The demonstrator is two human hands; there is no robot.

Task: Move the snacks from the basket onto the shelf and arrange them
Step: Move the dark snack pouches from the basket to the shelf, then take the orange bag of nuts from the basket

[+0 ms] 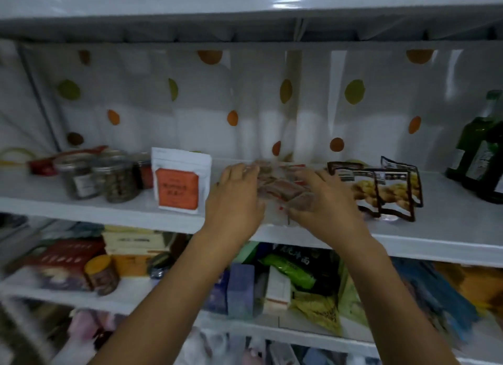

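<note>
The clear snack packet point(280, 187), with brownish pieces inside, stands on the white shelf point(449, 228) near its front edge, roughly mid-width. The left hand point(236, 195) grips the packet's left edge, fingers curled over its upper corner. The right hand point(324, 201) holds the packet's right side, fingers bent across its front; motion blur hides the thumb positions. Just left of the packet stands a white pouch with an orange label point(181, 183), upright. Further left are clear jars point(117, 180) with dark contents. Just right of the packet stand two black-edged bags of yellow snacks point(381, 190), overlapping. A green bottle point(484, 152) stands at the far right. A dotted sheet point(245, 105) backs the shelf.
</note>
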